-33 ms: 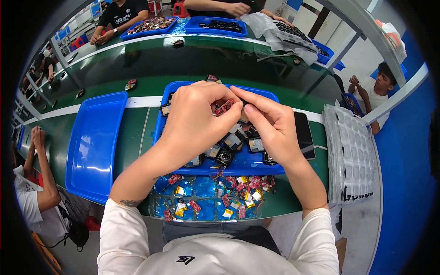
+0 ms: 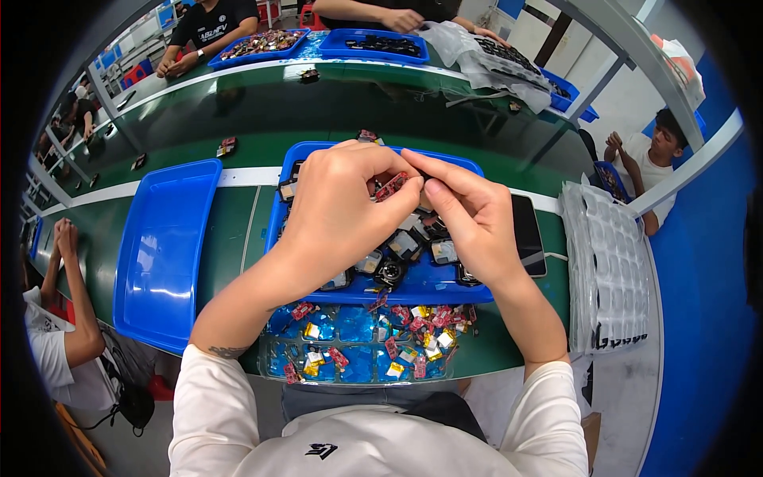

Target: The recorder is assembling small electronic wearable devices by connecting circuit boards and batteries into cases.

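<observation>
My left hand (image 2: 338, 199) is closed, pinching a small red circuit board (image 2: 391, 186) between thumb and fingers. Against its fingertips, the thumb and index finger of my right hand (image 2: 477, 215) are pressed together; what they grip is hidden. Both hands are raised over a blue tray (image 2: 373, 296). In that tray lie several small black-and-grey device housings (image 2: 405, 245), and one shows a round part (image 2: 389, 272). Nearer my body, a clear compartmented tray (image 2: 358, 380) holds red boards and small silver-and-yellow pouch cells (image 2: 395, 369).
A bare blue tray (image 2: 159, 254) sits to the left. On the right are a dark phone-like slab (image 2: 526, 234) with a cable and stacked clear plastic trays (image 2: 608, 270). Across the green belt (image 2: 278, 111), people work beside filled blue trays (image 2: 373, 46). Metal posts (image 2: 687, 171) frame the right side.
</observation>
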### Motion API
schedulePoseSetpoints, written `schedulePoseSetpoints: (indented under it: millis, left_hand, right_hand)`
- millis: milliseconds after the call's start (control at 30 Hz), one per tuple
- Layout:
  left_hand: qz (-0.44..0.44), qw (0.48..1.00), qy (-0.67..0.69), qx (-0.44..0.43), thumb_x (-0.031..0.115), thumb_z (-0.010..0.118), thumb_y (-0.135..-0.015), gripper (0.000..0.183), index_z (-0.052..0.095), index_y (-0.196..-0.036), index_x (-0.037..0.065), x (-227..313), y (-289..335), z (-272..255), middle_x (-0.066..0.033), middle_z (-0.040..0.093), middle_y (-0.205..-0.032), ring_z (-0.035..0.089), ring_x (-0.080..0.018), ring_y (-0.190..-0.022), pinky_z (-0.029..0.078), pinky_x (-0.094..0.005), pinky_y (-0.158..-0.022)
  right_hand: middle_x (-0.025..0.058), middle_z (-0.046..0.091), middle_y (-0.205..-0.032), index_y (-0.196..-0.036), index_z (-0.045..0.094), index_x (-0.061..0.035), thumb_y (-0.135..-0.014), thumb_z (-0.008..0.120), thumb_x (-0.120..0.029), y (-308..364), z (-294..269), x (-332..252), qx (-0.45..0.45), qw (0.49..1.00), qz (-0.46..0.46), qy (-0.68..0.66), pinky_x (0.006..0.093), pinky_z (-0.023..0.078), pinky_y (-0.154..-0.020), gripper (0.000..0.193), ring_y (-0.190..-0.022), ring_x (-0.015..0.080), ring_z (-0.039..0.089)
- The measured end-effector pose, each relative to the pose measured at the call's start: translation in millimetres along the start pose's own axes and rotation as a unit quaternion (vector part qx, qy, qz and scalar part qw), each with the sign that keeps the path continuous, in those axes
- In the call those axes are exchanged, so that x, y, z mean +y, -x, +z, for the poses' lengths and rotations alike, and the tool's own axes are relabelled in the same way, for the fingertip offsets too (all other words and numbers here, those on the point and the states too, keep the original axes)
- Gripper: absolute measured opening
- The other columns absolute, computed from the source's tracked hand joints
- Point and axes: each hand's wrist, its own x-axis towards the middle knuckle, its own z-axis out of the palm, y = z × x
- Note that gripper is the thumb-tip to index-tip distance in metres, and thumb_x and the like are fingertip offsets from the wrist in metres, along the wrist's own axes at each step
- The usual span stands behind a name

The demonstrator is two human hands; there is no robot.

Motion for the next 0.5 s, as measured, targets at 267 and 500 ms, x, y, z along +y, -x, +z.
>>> schedulePoseSetpoints:
  millis: [267,500]
  left_hand:
    - [-0.110,0.983,0.137,-0.046,0.009,0.070,-0.080,0.014,0.069,-0.086,-0.003,0,-4,-6,-0.0051,0.067,-0.075,0.061,-0.0062,-0.069,0.048,-0.0202,-0.062]
    - [-0.187,0.919,0.328,-0.113,0.010,0.068,-0.083,0.015,0.068,-0.090,-0.004,-2,-8,-10,-0.0078,0.068,-0.081,0.064,-0.0104,-0.075,0.051,-0.0223,-0.068]
  right_hand:
    - [0.0023,0.064,-0.087,-0.112,0.064,0.0019,-0.088,0.057,-0.002,-4,-8,-10,0.076,0.997,-0.017,0.010,0.0173,0.044,-0.062,0.024,-0.073,0.0029,0.055]
    - [0.0095,0.066,-0.096,-0.111,0.060,0.0046,-0.088,0.057,0.000,-4,-5,-11,0.088,0.994,-0.058,0.042,0.0226,0.050,-0.077,0.024,-0.088,0.0113,0.063]
